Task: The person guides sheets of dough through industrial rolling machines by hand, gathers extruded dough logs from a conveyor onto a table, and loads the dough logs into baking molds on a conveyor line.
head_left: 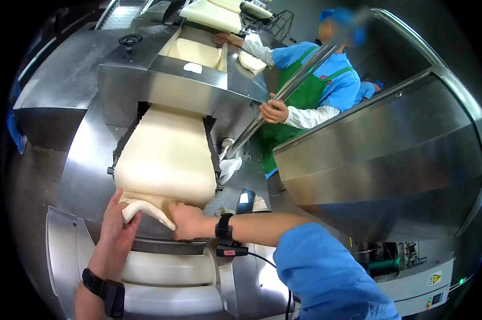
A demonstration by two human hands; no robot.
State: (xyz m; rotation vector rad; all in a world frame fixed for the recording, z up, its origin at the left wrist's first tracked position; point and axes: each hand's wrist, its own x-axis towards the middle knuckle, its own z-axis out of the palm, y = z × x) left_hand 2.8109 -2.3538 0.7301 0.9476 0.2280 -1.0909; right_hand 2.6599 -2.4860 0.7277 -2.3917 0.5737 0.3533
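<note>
A wide sheet of pale dough [166,154] comes out from under a steel housing and hangs over the front end of its belt. My left hand [118,218] is closed on the left part of the sheet's lower edge, where a rolled fold of dough [147,209] shows. At the right part of that edge, my right hand [187,220] has its fingers curled round the dough, with the fingertips partly hidden. Below both hands lie two pale rollers [166,268] in a steel frame.
A co-worker [318,74] in a green apron stands at the right, one hand on a steel bar [305,69], the other near a dough hopper [187,77]. A large steel tub [390,154] fills the right side. A handwheel [130,40] is at upper left.
</note>
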